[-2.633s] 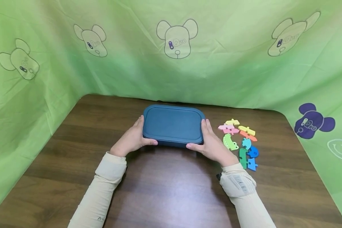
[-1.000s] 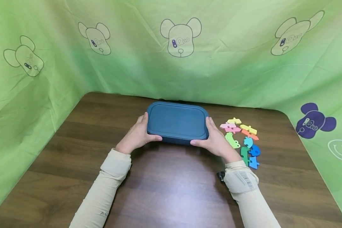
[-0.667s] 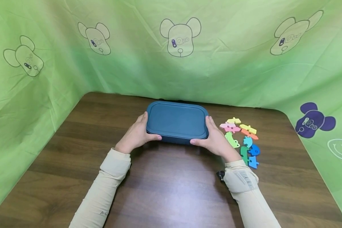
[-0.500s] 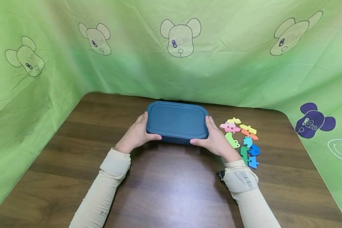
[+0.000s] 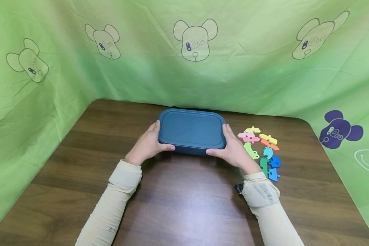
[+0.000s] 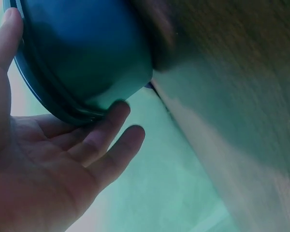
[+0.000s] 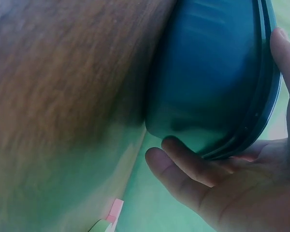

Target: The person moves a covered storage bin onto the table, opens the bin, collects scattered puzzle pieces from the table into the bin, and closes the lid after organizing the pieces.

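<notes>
A dark blue lidded container [image 5: 192,130] with rounded corners sits toward the back of the wooden table, its lid on. My left hand [image 5: 146,144] grips its left end, the thumb across the front and the fingers along the side. At the other end my right hand [image 5: 233,150] holds it the same way. In the left wrist view the fingers of my left hand [image 6: 53,164] curve round the container's end [image 6: 87,48] under the lid rim. The right wrist view has my right hand [image 7: 241,179] against the opposite end [image 7: 208,72]. The container's contents are hidden.
Several colourful puzzle pieces lie right of the container: pink [image 5: 249,137], orange [image 5: 269,145], a light green one with eyes [image 5: 251,151], dark green [image 5: 263,165] and blue [image 5: 274,161]. A green curtain [image 5: 196,82] stands behind the table [image 5: 184,208].
Since the oldest frame the container and both hands have shifted slightly back and right, and the head view has shifted a little too. Over the last second almost nothing has moved.
</notes>
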Action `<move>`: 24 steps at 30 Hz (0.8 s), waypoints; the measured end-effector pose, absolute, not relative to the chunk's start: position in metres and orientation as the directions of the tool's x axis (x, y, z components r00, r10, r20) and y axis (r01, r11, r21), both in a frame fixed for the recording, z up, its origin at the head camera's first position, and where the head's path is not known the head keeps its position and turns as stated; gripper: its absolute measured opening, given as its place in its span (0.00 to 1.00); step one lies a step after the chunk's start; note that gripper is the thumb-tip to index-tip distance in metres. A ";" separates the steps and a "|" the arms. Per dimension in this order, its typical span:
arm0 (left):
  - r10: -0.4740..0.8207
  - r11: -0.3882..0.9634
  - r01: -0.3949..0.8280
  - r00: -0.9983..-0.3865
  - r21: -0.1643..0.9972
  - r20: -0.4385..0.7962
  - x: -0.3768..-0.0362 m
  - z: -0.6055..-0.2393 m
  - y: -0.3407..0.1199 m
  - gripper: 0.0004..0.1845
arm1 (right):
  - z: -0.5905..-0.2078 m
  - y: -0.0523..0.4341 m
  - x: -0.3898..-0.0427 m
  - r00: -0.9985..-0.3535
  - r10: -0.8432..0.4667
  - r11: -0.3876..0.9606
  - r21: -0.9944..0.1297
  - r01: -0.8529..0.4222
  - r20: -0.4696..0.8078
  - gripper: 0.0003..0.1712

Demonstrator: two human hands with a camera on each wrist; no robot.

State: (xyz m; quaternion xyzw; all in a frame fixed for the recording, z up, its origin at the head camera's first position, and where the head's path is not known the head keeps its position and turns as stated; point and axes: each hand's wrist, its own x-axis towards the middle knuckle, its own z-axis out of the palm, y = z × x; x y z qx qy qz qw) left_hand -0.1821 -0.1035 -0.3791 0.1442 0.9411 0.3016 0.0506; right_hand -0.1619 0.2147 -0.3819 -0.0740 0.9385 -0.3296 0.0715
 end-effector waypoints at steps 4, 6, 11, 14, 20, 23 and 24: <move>0.308 0.778 0.258 -0.951 0.573 0.009 -0.182 -0.377 -0.104 0.66 | -0.381 0.214 -0.162 -0.980 -0.187 0.767 -0.634 -0.100 -0.072 0.76; 0.307 0.781 0.261 -0.952 0.568 0.015 -0.182 -0.376 -0.105 0.66 | -0.381 0.214 -0.162 -0.980 -0.187 0.765 -0.636 -0.101 -0.069 0.76; 0.305 0.782 0.266 -0.952 0.564 0.026 -0.182 -0.376 -0.106 0.66 | -0.379 0.213 -0.161 -0.980 -0.185 0.765 -0.636 -0.100 -0.068 0.76; 0.305 0.780 0.265 -0.952 0.567 0.027 -0.183 -0.375 -0.106 0.66 | -0.376 0.213 -0.160 -0.981 -0.182 0.766 -0.635 -0.103 -0.060 0.77; 0.308 0.774 0.278 -0.950 0.569 0.045 -0.183 -0.370 -0.106 0.65 | -0.372 0.212 -0.158 -0.983 -0.176 0.763 -0.637 -0.106 -0.047 0.76; 0.303 0.775 0.271 -0.952 0.571 0.040 -0.183 -0.369 -0.107 0.65 | -0.370 0.212 -0.157 -0.983 -0.177 0.762 -0.639 -0.103 -0.052 0.76; 0.304 0.776 0.271 -0.952 0.570 0.038 -0.183 -0.369 -0.106 0.65 | -0.369 0.212 -0.157 -0.983 -0.176 0.761 -0.640 -0.102 -0.052 0.76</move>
